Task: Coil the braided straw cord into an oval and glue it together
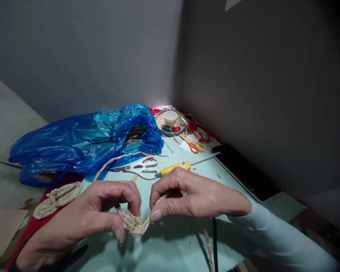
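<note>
- A small coiled piece of braided straw [134, 225] sits between the two hands, above the near part of the table, its longer direction running roughly left to right and sagging in the middle.
- The left hand [95, 211] grips the left end of the piece between thumb and bent fingers; most of the coil lies at these fingertips.
- The right hand [184, 195] pinches the narrow braid that rises from the coil's right end, thumb and forefinger pressed together on it. Both hands touch the piece, but the left is nearer its bulk.
- A length of braided cord [113, 161] curves up beyond the left hand; whether it joins the coil is hidden. Another strand [207, 241] hangs below the right forearm.
- The table [150, 258] is pale green. Just beyond the hands lie white-handled scissors [147, 166] and a yellow glue gun [172, 169], partly behind the right hand.
- A hank of straw braid [58, 200] rests by the left wrist; a blue plastic bag [79, 141] spreads behind it.
- Farther back are orange-handled scissors [193, 146] and a round woven tray [159, 121] bearing a white cup [170, 118].
- A black flat device [243, 172] lies along the right side, and grey walls [116, 56] meet in a corner behind.
</note>
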`<state>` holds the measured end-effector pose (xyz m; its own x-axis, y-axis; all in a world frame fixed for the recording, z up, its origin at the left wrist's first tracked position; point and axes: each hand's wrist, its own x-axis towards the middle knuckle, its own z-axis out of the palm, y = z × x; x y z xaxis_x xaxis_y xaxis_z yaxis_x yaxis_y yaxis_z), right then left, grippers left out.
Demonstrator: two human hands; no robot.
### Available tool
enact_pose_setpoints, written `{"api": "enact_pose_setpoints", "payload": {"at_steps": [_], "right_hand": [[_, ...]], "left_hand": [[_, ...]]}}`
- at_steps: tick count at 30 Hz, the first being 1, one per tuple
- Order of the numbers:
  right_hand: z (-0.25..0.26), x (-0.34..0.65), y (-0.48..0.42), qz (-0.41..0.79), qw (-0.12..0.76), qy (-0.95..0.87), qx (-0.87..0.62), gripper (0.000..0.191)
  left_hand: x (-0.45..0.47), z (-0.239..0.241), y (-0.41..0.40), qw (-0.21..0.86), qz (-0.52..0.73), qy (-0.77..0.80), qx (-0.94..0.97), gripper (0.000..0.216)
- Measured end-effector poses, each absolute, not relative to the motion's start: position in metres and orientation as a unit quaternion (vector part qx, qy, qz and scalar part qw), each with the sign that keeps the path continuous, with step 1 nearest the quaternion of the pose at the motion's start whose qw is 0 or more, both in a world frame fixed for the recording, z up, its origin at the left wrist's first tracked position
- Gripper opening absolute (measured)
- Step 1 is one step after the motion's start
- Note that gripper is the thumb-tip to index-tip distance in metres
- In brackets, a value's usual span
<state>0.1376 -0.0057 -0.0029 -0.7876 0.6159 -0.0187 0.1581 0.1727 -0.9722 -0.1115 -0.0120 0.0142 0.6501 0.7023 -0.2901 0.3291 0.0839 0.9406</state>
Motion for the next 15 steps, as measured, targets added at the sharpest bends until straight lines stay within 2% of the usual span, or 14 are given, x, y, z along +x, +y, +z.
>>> {"api": "enact_pose_setpoints", "payload": {"at_steps": [11, 15], "right_hand": [[-0.007, 0.128, -0.009, 0.604, 0.194, -0.737, -0.231, 0.027], [-0.012, 0.125, -0.009, 0.609, 0.196, -0.728, -0.247, 0.023]], "left_hand": [[-0.107, 0.012, -0.012, 0.616, 0.163, 0.346, 0.689, 0.026], [-0.106, 0.007, -0.013, 0.603, 0.189, 0.358, 0.688, 0.037]]}}
